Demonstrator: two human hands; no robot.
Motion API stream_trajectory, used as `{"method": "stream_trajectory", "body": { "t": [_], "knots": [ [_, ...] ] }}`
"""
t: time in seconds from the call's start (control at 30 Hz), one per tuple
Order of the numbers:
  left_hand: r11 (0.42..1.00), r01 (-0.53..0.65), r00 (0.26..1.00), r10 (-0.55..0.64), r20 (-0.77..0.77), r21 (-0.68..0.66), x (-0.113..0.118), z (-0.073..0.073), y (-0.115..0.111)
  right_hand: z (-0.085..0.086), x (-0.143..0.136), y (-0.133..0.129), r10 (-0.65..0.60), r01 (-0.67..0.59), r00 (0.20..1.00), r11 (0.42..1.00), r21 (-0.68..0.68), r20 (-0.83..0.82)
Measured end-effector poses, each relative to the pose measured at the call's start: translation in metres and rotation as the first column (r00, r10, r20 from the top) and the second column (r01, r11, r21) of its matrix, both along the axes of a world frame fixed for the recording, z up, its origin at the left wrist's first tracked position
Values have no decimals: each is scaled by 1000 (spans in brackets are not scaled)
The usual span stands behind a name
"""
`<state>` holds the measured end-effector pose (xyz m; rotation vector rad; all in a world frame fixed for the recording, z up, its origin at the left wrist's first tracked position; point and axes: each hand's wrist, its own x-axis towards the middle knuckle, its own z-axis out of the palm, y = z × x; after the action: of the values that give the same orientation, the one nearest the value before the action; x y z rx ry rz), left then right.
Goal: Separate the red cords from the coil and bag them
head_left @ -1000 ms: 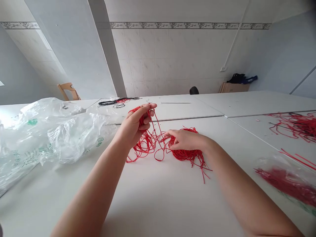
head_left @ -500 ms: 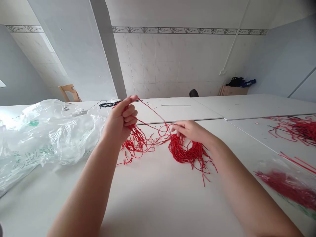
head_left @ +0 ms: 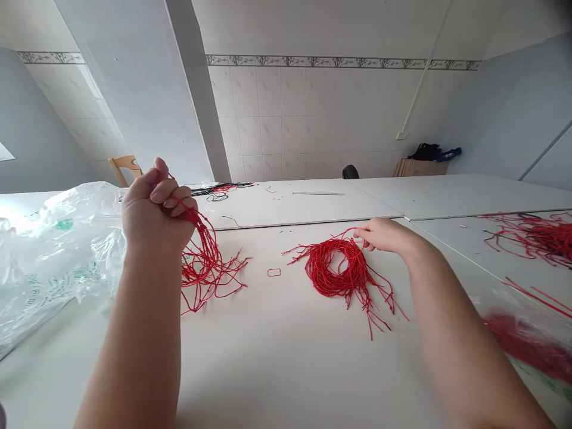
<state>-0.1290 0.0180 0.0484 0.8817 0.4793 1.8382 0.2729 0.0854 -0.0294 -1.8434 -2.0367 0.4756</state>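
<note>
Left hand (head_left: 156,208) grips thin red cords (head_left: 203,262); right hand (head_left: 384,235) touches coiled bundle (head_left: 335,271).

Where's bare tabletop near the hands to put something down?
Bare table lies between the forearms, nearer than the coiled red cords. Crowded spots: the plastic bag far left, the strands hanging from the left hand, and bagged cords right.

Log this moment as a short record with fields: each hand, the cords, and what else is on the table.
left hand: left hand raised, closed on a bunch of red cords whose ends trail onto the table
right hand: right hand at the far edge of the coiled pile of red cords, fingertips touching it
between piles: small red loop lying alone
left side: clear plastic bag
right side: more red cords, partly out of view
far table: black cords
</note>
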Motion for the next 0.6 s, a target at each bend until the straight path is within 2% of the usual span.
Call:
{"method": "stream_trajectory", "body": {
  "t": [0.07, 0.17, 0.3, 0.37, 0.47, 0.53, 0.6],
  "knots": [
    [1000, -9, 999, 11, 48, -30, 3, 3, -3, 3, 1, -2, -30, 30, 999, 999, -28, 12],
    [998, 12, 990, -3, 144, -62, 13, 7, -8, 11, -4, -9, 17, -18, 999, 999, -31, -46],
    [996, -1, 973, 20, 229, -85, 26, 9, -7, 19, -15, -20, 110, -101, 985, 992, 72, -133],
    [993, 30, 963, 2, 271, -115, 32, 8, -4, 22, -18, -23, 158, -136, 969, 983, 125, -191],
    [967, 211, 939, -161, 305, -140, 44, 4, -2, 24, -18, -26, 244, -202, 926, 965, 167, -288],
    [937, 318, 927, -275, 254, -146, 54, 0, 0, 25, -17, -27, 272, -228, 906, 959, 167, -325],
    [911, 372, 925, -345, 161, -181, 64, -7, 2, 26, -17, -29, 299, -257, 887, 953, 160, -353]
  ]
}}
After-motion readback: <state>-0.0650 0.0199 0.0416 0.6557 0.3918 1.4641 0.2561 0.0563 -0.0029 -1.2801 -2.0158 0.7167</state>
